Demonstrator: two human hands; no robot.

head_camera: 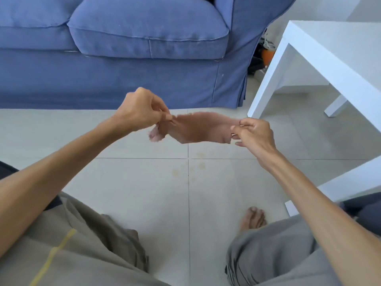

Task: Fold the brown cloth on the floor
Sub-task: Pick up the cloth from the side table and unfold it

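A small brown cloth (201, 129) hangs stretched in the air between my two hands, above the pale tiled floor (144, 182). My left hand (140, 110) pinches its left end, where a pinkish corner droops below the fingers. My right hand (254, 132) pinches the right end between thumb and fingers. The cloth sags slightly in the middle and looks blurred. It does not touch the floor.
A blue sofa (123, 58) fills the far side. A white table (329, 54) stands at the right, one leg close to my right hand. My knees in grey trousers (278, 254) and a bare foot (252, 219) are near the bottom. Faint yellowish stains (198, 166) mark the tiles.
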